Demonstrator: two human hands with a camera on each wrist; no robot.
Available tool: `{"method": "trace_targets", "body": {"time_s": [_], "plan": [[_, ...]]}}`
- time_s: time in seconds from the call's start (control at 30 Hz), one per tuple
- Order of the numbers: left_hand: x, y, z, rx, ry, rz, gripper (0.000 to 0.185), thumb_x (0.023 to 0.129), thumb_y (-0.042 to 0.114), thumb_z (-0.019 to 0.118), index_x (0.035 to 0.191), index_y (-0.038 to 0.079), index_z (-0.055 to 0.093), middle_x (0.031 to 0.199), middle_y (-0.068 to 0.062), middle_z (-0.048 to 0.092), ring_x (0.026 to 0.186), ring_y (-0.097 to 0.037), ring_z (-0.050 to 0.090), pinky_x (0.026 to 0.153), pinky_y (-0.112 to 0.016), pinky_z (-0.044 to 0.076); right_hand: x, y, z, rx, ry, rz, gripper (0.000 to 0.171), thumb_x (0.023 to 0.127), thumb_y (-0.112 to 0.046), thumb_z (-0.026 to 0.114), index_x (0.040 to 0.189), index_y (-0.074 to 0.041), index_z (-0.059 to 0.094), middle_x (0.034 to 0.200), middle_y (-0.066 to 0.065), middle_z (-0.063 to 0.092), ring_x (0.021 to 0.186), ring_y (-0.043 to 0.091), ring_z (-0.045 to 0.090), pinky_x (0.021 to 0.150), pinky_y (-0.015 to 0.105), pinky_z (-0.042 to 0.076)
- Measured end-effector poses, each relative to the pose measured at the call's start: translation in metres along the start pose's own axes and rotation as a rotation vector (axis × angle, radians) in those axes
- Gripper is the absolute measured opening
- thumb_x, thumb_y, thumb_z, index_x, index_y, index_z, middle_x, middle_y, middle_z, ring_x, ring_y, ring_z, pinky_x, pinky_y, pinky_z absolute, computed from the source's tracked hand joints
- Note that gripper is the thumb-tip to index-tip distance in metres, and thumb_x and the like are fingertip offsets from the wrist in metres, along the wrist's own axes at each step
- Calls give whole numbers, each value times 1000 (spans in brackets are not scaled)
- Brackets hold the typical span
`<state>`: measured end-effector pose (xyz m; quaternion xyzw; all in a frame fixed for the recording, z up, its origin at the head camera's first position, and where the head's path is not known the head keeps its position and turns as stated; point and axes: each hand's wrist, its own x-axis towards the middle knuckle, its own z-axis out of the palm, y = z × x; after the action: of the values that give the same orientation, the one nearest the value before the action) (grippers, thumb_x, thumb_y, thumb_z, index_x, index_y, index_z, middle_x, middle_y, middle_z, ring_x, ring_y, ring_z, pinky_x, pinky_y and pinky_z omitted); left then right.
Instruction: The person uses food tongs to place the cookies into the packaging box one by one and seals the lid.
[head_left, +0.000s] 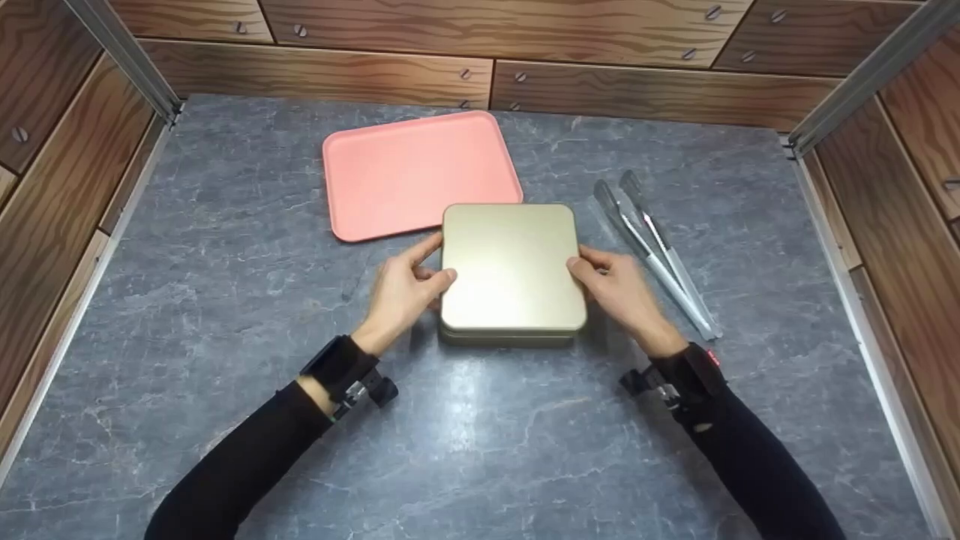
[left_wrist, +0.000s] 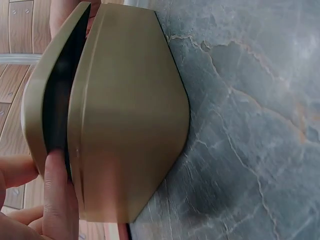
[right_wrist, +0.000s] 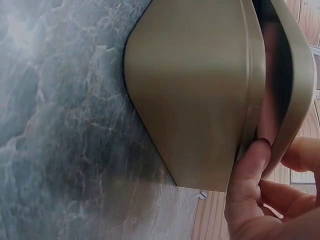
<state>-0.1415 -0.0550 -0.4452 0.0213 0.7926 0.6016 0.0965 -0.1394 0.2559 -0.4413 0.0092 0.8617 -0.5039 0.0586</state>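
Note:
A square gold tin with rounded corners stands on the grey marbled table. Its lid sits raised above the body, and both wrist views show a dark gap between the two. My left hand grips the lid's left edge, thumb on top and fingers under the rim. At the opposite edge, my right hand pinches the lid the same way, a fingertip in the gap in the right wrist view. What lies inside the tin is hidden.
Behind the tin lies a pink tray, its front right corner overlapped by the lid in the head view. Metal tongs with pale handles rest to the right, near my right hand. Wood-patterned walls border the table at the back and sides.

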Motion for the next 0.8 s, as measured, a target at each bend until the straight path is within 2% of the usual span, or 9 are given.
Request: {"method": "trace_targets", "body": {"time_s": [0.13, 0.3, 0.47, 0.63, 0.7, 0.8], "plan": [[-1, -1, 1, -11, -2, 3, 66, 94, 9, 74, 154, 9, 48, 93, -10, 73, 74, -21, 70, 64, -38, 66, -2, 1, 0, -22, -7, -3, 44, 103, -23, 61, 138, 3, 62, 111, 24, 74, 77, 9, 66, 67, 27, 62], [-3, -2, 2, 47, 1, 31, 62, 95, 10, 73, 153, 10, 50, 88, -10, 72, 69, -24, 69, 65, -48, 65, -2, 4, 1, -15, -16, -22, 39, 102, -18, 62, 133, 6, 66, 101, 21, 74, 74, 9, 64, 65, 27, 62], [-4, -1, 0, 105, -12, 45, 62, 96, 12, 72, 154, 11, 50, 85, -9, 73, 70, -35, 71, 63, -51, 64, -1, 5, 1, -18, -23, -34, 38, 101, -15, 63, 131, 8, 66, 101, 21, 74, 73, 9, 65, 65, 24, 61], [-3, -1, -2, 123, -23, 43, 63, 96, 13, 72, 154, 10, 49, 83, -8, 75, 71, -39, 72, 61, -52, 63, 0, 5, 2, -19, -26, -39, 38, 101, -14, 63, 132, 9, 65, 102, 21, 73, 74, 9, 66, 68, 31, 64], [-2, -2, -2, 137, -25, 49, 63, 96, 13, 72, 154, 9, 49, 79, -9, 75, 69, -39, 72, 56, -47, 63, 0, 4, 2, -23, -24, -39, 38, 101, -13, 64, 132, 9, 65, 101, 21, 73, 74, 10, 66, 68, 32, 65], [-2, -3, -3, 163, -32, 52, 63, 96, 15, 72, 154, 8, 48, 79, -7, 75, 68, -37, 73, 47, -34, 58, 1, 4, 3, -53, -12, -51, 39, 100, -13, 65, 132, 8, 65, 100, 20, 74, 74, 9, 66, 66, 26, 63]]}}
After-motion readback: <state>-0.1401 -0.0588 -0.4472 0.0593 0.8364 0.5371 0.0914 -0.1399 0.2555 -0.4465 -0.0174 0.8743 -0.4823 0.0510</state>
